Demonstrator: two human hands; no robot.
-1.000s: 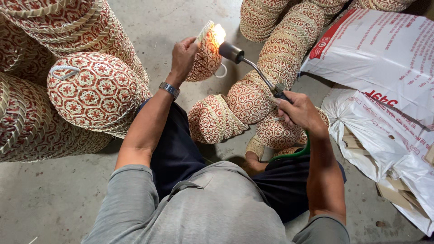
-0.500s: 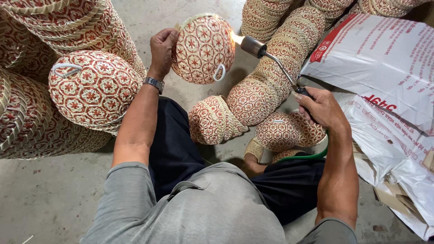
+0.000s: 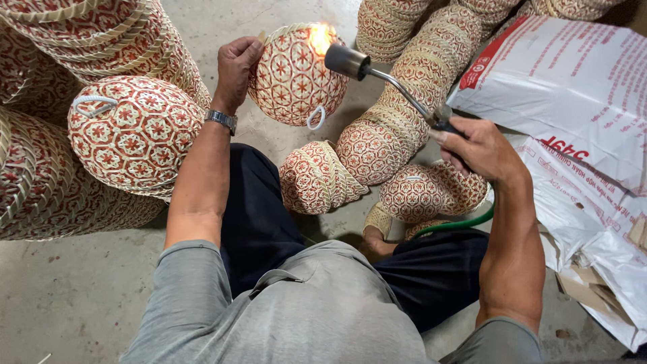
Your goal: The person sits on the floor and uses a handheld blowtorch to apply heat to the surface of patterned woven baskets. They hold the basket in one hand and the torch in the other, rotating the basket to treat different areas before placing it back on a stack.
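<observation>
My left hand (image 3: 237, 69) grips the rim of a round woven basket (image 3: 291, 81) with a red and cream star pattern and holds it up above the floor, its outside facing me. My right hand (image 3: 476, 146) is closed on the handle of a gas torch (image 3: 384, 75). The torch's metal nozzle points at the basket's upper right edge, where a small flame (image 3: 321, 38) burns. A green hose (image 3: 458, 224) runs from the torch under my right forearm. A white cord loop hangs at the basket's lower side.
Stacks of nested matching baskets lie on the concrete floor: large ones at left (image 3: 87, 121), curved rows at centre and upper right (image 3: 404, 114). White printed sacks (image 3: 573, 108) lie at right. I sit with dark trousers, one foot by the small baskets (image 3: 424, 192).
My left hand has turned the basket and shifted it, so its patterned outside faces me. The torch has swung left with it, and the flame now licks the upper right rim.
</observation>
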